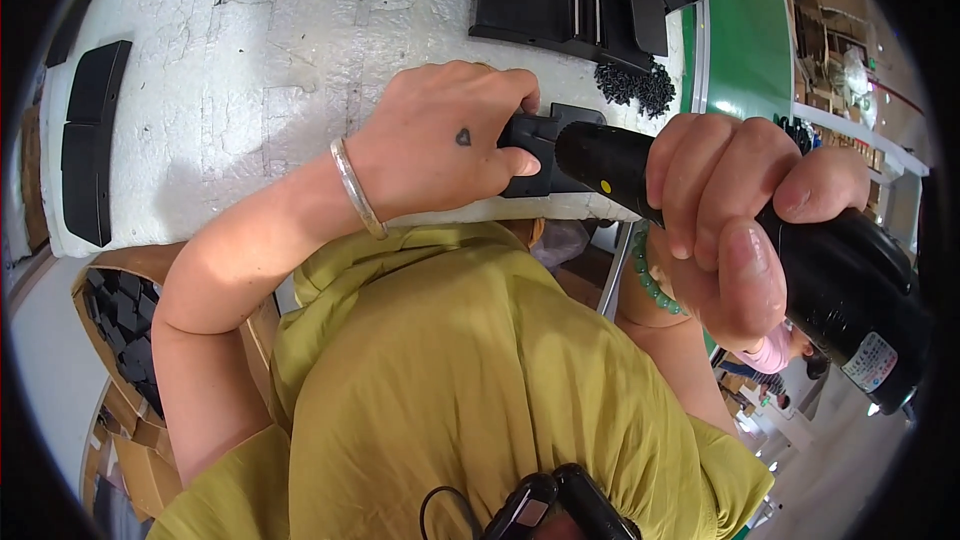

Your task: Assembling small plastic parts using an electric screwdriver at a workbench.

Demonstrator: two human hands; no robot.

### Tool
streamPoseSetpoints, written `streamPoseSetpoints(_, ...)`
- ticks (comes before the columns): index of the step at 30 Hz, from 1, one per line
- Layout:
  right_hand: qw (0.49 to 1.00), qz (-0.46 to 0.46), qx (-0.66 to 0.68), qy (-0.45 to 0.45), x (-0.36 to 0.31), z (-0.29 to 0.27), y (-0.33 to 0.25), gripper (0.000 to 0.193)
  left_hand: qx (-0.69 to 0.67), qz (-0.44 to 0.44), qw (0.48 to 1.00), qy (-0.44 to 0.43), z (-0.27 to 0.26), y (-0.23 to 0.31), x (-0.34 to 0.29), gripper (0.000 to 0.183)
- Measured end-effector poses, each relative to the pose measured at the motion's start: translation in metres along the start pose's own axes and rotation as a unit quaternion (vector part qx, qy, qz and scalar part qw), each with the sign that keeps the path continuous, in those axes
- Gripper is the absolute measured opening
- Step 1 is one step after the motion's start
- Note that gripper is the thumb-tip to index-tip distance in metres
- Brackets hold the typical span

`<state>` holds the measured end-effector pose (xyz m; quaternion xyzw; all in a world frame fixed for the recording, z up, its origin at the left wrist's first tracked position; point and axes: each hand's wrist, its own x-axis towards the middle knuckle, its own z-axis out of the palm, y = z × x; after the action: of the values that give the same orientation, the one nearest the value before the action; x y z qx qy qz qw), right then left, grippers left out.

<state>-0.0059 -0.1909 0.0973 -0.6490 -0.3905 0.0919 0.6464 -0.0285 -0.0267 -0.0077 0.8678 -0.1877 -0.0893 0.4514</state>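
My left hand [445,140] is closed over a small black plastic part [545,140] that rests on the white padded work surface [260,70]. A silver bangle circles that wrist. My right hand [730,230] grips a black electric screwdriver [830,270], whose nose meets the plastic part right beside my left thumb. A green bead bracelet is on my right wrist.
Several black plastic panels [560,0] and a heap of small black screws [635,85] lie at the far side of the surface. Two black panels [90,140] lie at its left edge. A cardboard box of black parts [125,325] stands lower left. A green conveyor [745,30] runs at the right.
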Motion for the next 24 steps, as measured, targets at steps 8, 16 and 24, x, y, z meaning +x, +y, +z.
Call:
streamPoseSetpoints(8,0.999,0.007,0.005,0.05,-0.001,0.003,0.0,0.032,-0.009,0.002,1.0,-0.012,-0.003,0.004,0.005,0.035)
streamPoseSetpoints(16,0.974,-0.107,0.112,0.167,-0.014,-0.031,0.002,0.026,-0.021,-0.03,0.999,-0.02,-0.02,0.013,0.007,0.033)
streamPoseSetpoints(24,0.892,-0.099,-0.013,0.441,-0.051,-0.085,0.018,0.025,0.136,0.012,0.988,0.079,-0.033,0.034,0.003,0.039)
